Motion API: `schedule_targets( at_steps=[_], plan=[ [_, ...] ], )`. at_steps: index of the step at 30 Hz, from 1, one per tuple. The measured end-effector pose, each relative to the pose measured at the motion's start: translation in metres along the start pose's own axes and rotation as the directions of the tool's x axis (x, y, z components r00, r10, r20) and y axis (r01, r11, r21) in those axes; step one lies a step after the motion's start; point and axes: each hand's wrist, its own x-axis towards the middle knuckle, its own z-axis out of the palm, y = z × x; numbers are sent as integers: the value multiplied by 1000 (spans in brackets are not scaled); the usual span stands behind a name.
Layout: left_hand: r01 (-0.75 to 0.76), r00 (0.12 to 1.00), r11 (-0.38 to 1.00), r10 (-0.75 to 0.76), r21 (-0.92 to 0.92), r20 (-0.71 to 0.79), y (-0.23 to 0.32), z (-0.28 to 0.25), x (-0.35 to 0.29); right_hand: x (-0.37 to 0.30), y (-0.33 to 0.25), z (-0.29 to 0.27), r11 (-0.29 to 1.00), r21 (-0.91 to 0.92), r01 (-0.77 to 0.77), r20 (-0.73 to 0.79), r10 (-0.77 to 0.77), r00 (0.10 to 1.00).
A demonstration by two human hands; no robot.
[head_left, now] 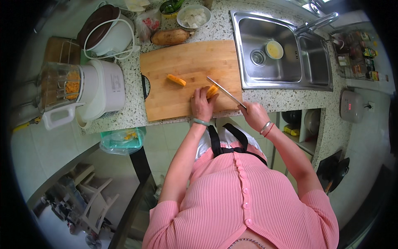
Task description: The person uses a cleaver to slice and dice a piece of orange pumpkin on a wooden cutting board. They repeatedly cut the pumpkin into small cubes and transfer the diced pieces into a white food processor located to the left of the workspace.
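Note:
On the wooden cutting board (161, 97), my left hand (202, 103) is closed on an orange carrot piece (212, 91), fingers pressing it down. My right hand (254, 115) grips a kitchen knife (224, 90) by its handle. The blade slants up and to the left, right beside the held piece; whether it has cut into it I cannot tell. Another carrot piece (176, 80) lies loose further left on the board.
A blender jug (62, 85) with chopped orange bits stands on its white base at the left. Behind the board are a brown root vegetable (170, 37) and a white bowl (194, 16). The steel sink (265, 31), holding a small bowl (274, 50), borders the board's right.

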Motion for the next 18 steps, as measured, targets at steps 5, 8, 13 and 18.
schedule_targets(
  at_steps=[5,8,13,18],
  plan=[
    [45,999,997,-45,-62,6,-2,-1,-3,-7,-5,-3,998,-27,-63,108,66,992],
    [17,1000,999,-18,-27,-4,-2,-1,-1,-4,-3,4,997,-30,-69,127,72,989],
    [68,996,997,-67,-30,52,0,-3,0,7,9,27,999,3,-37,94,36,995],
    [42,997,999,-41,-32,59,-1,-6,-1,8,10,23,997,72,-5,64,0,998]
  ],
)
